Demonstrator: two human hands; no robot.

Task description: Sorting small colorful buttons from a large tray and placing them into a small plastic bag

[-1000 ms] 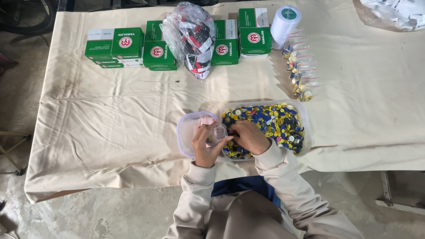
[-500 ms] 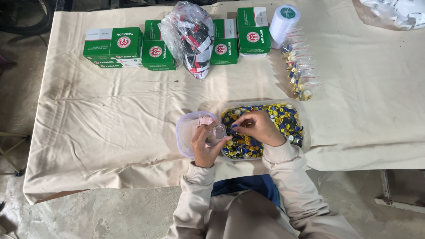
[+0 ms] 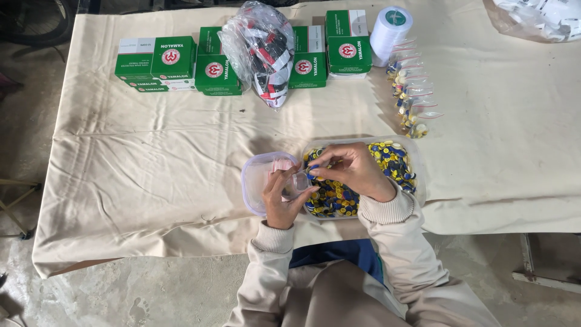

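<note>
A cream cloth [image 3: 151, 175] covers the whole table here, wrinkled and hanging over the near edge, with bare concrete floor [image 3: 121, 297] showing below. Over on the far left side sit flat green boxes [image 3: 156, 63], stacked and side by side, and just right of them a clear bag [image 3: 261, 48] stuffed with red, black and white pieces, leaning between more green boxes [image 3: 330, 48]. Coming nearer, a clear tub [image 3: 257, 181] with pale pink contents sits on the cloth, and the left hand [image 3: 283, 197] is right at its right edge, fingers curled around a small clear bag [image 3: 298, 181], pinching it firmly. Just beside it, the right hand [image 3: 351, 168] hovers over a clear tray [image 3: 417, 181] heaped with blue and yellow buttons [image 3: 393, 163], fingertips drawn together in a narrow pinch at the mouth of the small clear bag; what they grip is too small to make out. The tray touches the tub, both near the table's front edge. Farther back on the right stands a white spool [image 3: 390, 30], and a row of small filled packets [image 3: 410, 100] runs from it toward the tray. At the far right corner, a crumpled plastic bag [image 3: 538, 18] lies at the edge of view.
</note>
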